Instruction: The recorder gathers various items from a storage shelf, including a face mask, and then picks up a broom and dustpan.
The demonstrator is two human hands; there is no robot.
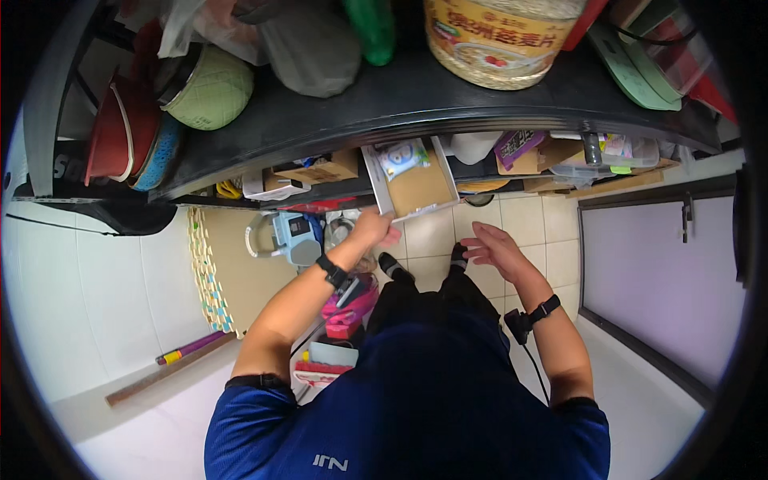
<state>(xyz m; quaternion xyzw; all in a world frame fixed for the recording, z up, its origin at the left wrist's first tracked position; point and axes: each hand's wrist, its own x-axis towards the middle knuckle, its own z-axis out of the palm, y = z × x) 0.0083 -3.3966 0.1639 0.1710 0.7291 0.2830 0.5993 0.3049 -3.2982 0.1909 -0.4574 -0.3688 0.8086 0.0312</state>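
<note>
My left hand (375,228) grips the near left corner of a shallow cardboard box (423,195) with white sides, which juts out from the shelf below the dark upper one. In the far part of the box lies a blue and white plastic packet (402,158); its brown bottom shows in front of that. My right hand (493,249) is off to the right of the box, in the air above the tiled floor, fingers apart and holding nothing. Both wrists carry black straps with small devices.
The dark upper shelf (372,114) holds a large oat jar (504,42), a red bucket (117,132) and bagged items. Beside the shallow box stand a small brown carton (330,168) and a clear plastic bin (636,153). A light-blue appliance (294,237) and bags sit on the floor at left.
</note>
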